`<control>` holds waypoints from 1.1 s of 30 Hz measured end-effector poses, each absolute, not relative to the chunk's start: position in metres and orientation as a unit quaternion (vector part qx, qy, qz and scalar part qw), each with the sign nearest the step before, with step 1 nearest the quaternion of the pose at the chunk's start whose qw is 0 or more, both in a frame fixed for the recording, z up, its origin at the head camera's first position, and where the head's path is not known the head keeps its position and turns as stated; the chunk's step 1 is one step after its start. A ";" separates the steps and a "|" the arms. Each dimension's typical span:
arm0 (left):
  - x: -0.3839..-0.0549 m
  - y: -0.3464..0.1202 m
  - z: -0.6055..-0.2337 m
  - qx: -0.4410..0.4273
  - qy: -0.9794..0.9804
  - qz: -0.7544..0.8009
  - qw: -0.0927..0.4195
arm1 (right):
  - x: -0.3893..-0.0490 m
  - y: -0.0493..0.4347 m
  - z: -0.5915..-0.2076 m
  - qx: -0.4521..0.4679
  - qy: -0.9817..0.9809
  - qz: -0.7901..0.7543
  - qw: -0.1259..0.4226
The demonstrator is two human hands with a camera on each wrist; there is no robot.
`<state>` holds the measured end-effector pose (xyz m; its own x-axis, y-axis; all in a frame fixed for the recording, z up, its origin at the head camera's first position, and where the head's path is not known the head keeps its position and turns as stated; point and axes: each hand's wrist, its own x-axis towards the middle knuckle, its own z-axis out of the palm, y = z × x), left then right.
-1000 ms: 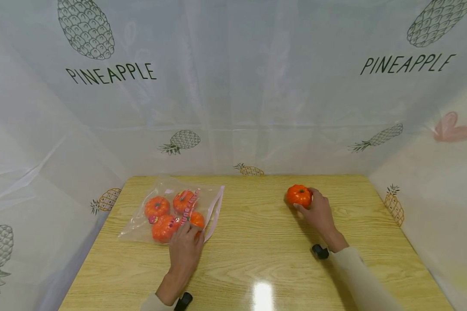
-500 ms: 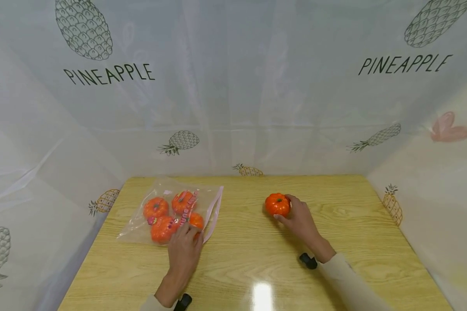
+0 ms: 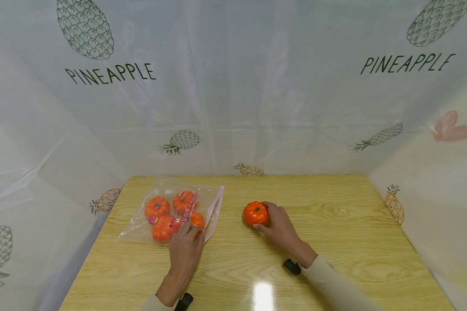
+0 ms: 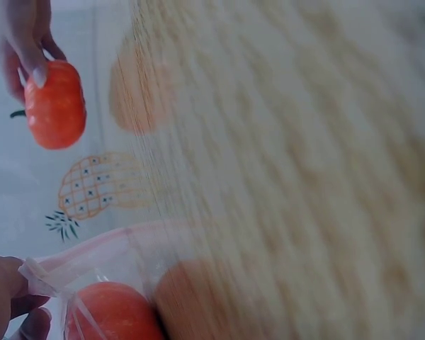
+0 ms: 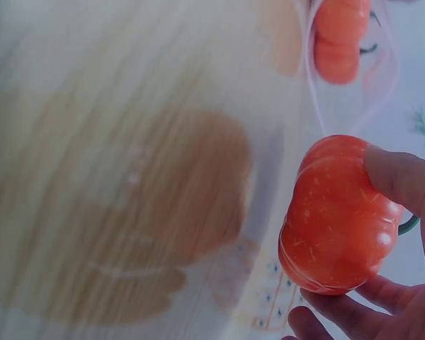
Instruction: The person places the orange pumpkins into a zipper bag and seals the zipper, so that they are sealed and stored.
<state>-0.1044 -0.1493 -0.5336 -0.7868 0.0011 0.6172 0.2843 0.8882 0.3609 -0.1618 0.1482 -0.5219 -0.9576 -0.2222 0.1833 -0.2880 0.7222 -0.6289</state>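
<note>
My right hand (image 3: 279, 225) grips a small orange-red pumpkin (image 3: 255, 214) with a green stem, near the middle of the table. Thumb and fingers span its sides in the right wrist view, and a gap separates the pumpkin (image 5: 340, 216) from its reflection on the tabletop. To the left, a clear plastic bag (image 3: 141, 231) with a pink-edged mouth lies flat, its mouth facing right. Several similar pumpkins (image 3: 157, 207) are inside it. My left hand (image 3: 184, 250) pinches the bag's near edge by the mouth, beside the smallest-looking pumpkin (image 3: 197, 219), as the left wrist view shows.
The glossy wood-grain table (image 3: 334, 207) reflects light near its front edge. A pale curtain (image 3: 233, 86) printed with pineapples rises behind it and along both sides. Black wrist straps (image 3: 292, 267) sit at both sleeves.
My right hand has carried the pumpkin leftward and slightly nearer, from the right part of the table toward the bag. The left hand and the bag have stayed in place.
</note>
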 end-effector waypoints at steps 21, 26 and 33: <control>-0.104 -0.149 -0.531 -0.072 -0.925 -0.220 0.302 | -0.168 0.081 -0.523 0.191 -0.907 0.375 0.025; -0.104 -0.149 -0.531 -0.063 -0.930 -0.217 0.289 | -0.172 0.069 -0.522 0.195 -0.901 0.387 0.034; -0.105 -0.149 -0.533 -0.065 -0.929 -0.219 0.291 | -0.178 0.053 -0.525 0.196 -0.903 0.382 0.036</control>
<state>-0.1052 -0.1494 -0.5329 -0.8223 -0.0065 0.5689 0.2488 0.8952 0.3698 -0.1777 0.0534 -0.5248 -0.9206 -0.3259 0.2153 -0.3815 0.6321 -0.6745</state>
